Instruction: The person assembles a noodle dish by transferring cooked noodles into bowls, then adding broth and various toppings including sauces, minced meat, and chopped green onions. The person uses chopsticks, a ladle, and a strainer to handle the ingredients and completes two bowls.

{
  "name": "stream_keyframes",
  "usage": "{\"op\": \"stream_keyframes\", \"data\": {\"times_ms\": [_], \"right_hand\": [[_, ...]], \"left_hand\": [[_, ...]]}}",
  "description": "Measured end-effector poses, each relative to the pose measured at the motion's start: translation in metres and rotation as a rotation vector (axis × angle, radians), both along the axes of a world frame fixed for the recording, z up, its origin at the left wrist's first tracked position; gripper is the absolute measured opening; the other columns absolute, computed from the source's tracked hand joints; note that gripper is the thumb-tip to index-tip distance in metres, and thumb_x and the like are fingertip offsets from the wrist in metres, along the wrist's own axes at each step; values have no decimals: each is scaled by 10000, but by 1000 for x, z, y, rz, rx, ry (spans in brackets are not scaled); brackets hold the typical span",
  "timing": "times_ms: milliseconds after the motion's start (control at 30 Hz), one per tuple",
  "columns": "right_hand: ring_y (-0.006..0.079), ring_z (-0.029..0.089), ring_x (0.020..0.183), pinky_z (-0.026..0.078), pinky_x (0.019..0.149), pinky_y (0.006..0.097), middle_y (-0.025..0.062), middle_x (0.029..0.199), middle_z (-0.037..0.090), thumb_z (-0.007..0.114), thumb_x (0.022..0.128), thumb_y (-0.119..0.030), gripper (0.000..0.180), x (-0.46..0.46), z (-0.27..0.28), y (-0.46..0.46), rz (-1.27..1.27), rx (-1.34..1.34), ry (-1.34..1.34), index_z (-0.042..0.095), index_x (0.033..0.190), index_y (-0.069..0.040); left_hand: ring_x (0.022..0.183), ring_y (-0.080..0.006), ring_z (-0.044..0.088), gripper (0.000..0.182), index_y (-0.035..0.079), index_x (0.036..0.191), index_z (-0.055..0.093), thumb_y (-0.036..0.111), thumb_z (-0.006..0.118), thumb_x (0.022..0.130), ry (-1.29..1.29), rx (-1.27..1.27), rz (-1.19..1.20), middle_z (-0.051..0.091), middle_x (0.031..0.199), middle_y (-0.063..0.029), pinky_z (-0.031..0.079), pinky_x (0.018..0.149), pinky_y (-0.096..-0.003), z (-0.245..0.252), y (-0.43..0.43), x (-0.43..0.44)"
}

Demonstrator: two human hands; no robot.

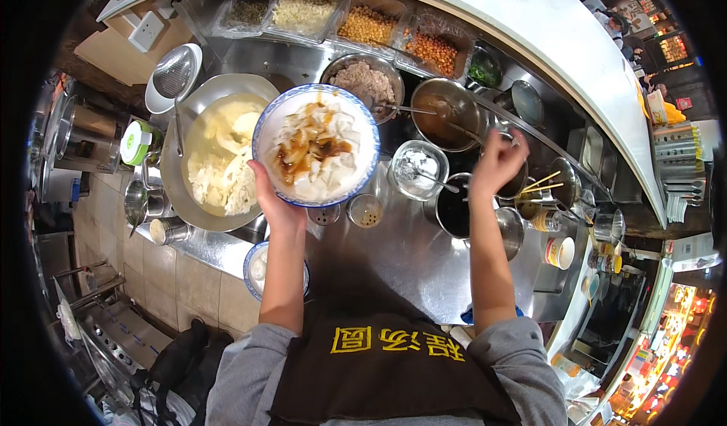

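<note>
My left hand (278, 204) holds up a white bowl with a blue patterned rim (372, 167). In it lie pale, wrinkled dumplings (312, 145) with brown sauce poured over them. My right hand (500, 162), fingers curled, is above the pots on the right. Beside its fingertips runs the handle of a ladle (468, 132) standing in a metal pot of brown sauce (443, 122); whether the fingers grip it I cannot tell. Just left of my right forearm stand a pot of dark liquid (451, 213) and a glass bowl of white contents with a spoon (419, 170).
A large metal basin (176, 199) holds dough-like pieces in cloudy liquid. Behind are a bowl of minced filling (363, 79) and tubs of chopped garlic-like bits (304, 8), yellow bits (366, 23) and peanuts (431, 51). A second blue-rimmed bowl (258, 267) sits by my left forearm. Shakers (364, 210) stand mid-counter.
</note>
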State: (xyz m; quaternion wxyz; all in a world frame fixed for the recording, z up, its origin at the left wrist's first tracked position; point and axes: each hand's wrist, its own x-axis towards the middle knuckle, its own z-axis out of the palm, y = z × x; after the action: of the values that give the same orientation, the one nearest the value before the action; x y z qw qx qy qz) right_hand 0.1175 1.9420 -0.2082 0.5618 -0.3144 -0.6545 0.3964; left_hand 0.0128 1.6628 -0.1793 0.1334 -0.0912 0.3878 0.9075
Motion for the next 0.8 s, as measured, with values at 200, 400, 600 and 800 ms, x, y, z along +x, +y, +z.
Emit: {"op": "stream_keyframes", "data": {"times_ms": [200, 400, 600, 800], "right_hand": [[85, 459, 443, 337, 364, 204, 49, 614, 530, 519, 874, -331, 368, -78, 0, -8, 742, -788, -250, 558, 939, 29], [102, 518, 482, 446, 435, 220, 76, 616, 553, 457, 911, -178, 264, -115, -4, -45, 638, -450, -367, 544, 898, 71], [73, 490, 522, 410, 469, 214, 23, 624, 553, 471, 895, -136, 223, -109, 14, -21, 624, 148, -568, 617, 895, 32], [66, 451, 524, 364, 485, 201, 13, 620, 534, 482, 891, -131, 204, -95, -8, -21, 835, -61, -575, 613, 864, 23]], "left_hand": [[1168, -256, 416, 659, 12, 1283, 339, 529, 371, 875, -55, -69, 71, 414, 1280, -132, 335, 977, -381, -16, -16, -23], [1181, -237, 399, 678, 6, 1289, 325, 528, 412, 865, -50, -8, 35, 399, 1290, -132, 312, 990, -360, -34, -9, -37], [1188, -224, 392, 662, 12, 1288, 330, 520, 407, 870, -89, -36, 22, 399, 1291, -124, 305, 994, -346, -35, 3, -41], [1194, -230, 387, 678, 15, 1296, 315, 533, 399, 867, -84, -54, 2, 393, 1292, -134, 305, 995, -348, -32, 5, -43]]}}
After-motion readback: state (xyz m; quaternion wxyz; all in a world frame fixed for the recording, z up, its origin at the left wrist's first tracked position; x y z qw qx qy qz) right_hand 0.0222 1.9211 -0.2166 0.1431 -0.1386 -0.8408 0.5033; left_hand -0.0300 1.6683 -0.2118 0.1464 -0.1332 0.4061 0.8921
